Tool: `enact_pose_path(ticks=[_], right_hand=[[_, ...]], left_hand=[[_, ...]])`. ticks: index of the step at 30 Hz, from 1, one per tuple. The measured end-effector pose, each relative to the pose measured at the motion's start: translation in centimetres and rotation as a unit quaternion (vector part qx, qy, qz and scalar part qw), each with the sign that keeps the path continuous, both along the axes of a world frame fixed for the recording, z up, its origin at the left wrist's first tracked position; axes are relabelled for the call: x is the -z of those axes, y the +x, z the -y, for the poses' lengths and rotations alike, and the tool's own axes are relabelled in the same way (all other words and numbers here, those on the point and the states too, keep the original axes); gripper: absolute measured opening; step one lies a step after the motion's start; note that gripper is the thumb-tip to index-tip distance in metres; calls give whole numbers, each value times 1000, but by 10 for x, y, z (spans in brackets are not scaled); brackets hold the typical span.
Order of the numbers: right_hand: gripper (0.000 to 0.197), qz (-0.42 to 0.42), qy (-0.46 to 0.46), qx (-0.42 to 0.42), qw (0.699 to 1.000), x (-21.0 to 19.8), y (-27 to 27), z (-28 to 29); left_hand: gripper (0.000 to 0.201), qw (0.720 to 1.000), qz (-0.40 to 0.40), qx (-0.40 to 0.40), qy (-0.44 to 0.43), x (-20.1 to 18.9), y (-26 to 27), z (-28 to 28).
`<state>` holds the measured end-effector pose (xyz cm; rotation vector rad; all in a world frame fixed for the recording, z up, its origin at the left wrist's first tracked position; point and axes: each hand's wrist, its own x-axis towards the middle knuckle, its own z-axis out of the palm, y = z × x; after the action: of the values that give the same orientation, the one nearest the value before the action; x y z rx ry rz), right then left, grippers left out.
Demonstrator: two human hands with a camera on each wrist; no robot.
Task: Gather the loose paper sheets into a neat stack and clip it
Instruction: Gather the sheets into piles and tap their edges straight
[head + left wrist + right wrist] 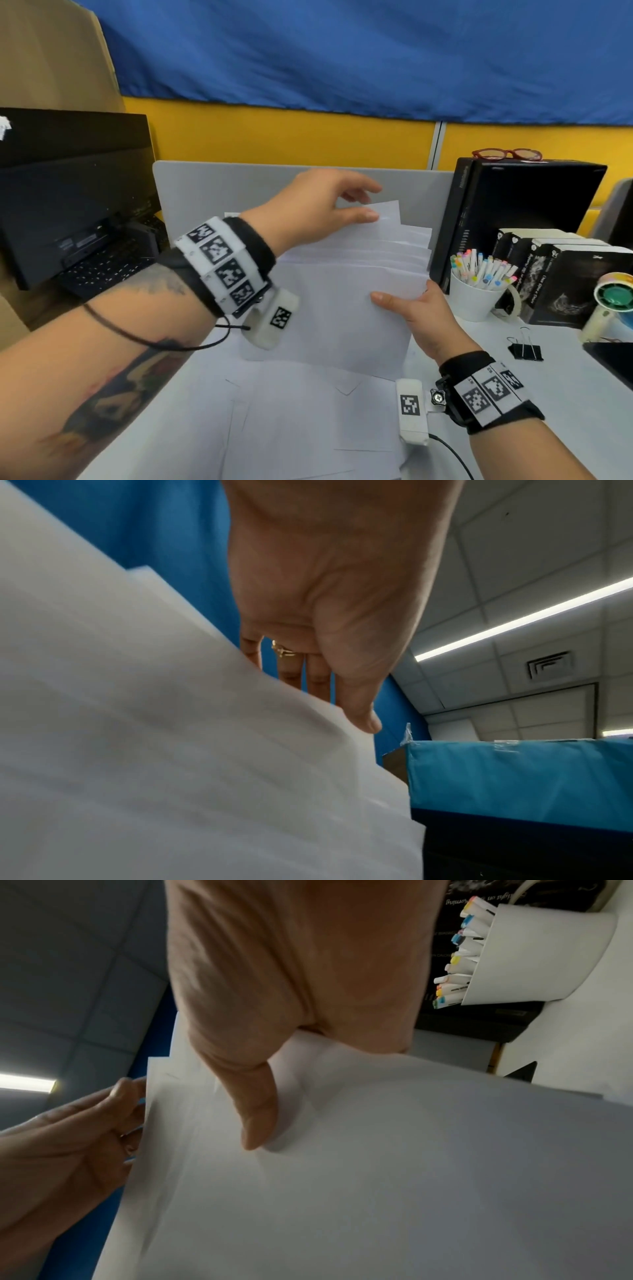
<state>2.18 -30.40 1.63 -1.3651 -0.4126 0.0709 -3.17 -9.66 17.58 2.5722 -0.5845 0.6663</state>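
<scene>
A fanned bundle of white paper sheets (342, 291) (171, 750) (377, 1177) is held up off the desk, its top edges stepped and uneven. My left hand (373, 202) (329, 696) (126, 1110) pinches the bundle's top edge, thumb in front and fingers behind. At the right edge my right hand (404, 301) (260, 1110) grips the sheets, with the thumb flat on the front sheet and the fingers hidden behind. More loose sheets (308, 421) lie on the desk below. A black binder clip (524, 351) sits on the desk right of my right hand.
A white cup of markers (476, 291) (531, 955) stands close by on the right, before a black box (513, 212) with red glasses (507, 154) on top, books (565, 274) and a small fan (613, 301). A monitor (68, 205) and keyboard (102, 267) are left, a grey divider (222, 185) behind.
</scene>
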Motion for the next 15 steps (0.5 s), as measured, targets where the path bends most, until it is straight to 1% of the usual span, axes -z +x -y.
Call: enact_pose_path(ticks=[2,4,5,7,8,10,12,15], right_hand=[[40,0,2,-1,1000,1,1,0],[42,1,2,-1,1000,3,3,1],[43,2,1,0,1000,4,3,0],[43,4,-4,0,1000,7,4,0],[43,4,-5,-1,1000,8,4,0],[45,3,0,-9,1000,8,4,2],[56,4,-1,-17,1000,10,6,4],[84,4,-5,-23,1000,12,10,5]], left_hand=[[18,998,-12,16,-66,5,10,14],[2,987,-20,25,-157,13,17,18],[5,980,-20,23,-199,18,20,17],[19,961,-8,19,-274,23,21,8],[23,949,-1,20,-316,23,20,2],[26,919,16,10,-393,21,17,-14],[25,899,31,-20,-437,17,13,-33],[21,861,66,-64,-500,16,9,-61]])
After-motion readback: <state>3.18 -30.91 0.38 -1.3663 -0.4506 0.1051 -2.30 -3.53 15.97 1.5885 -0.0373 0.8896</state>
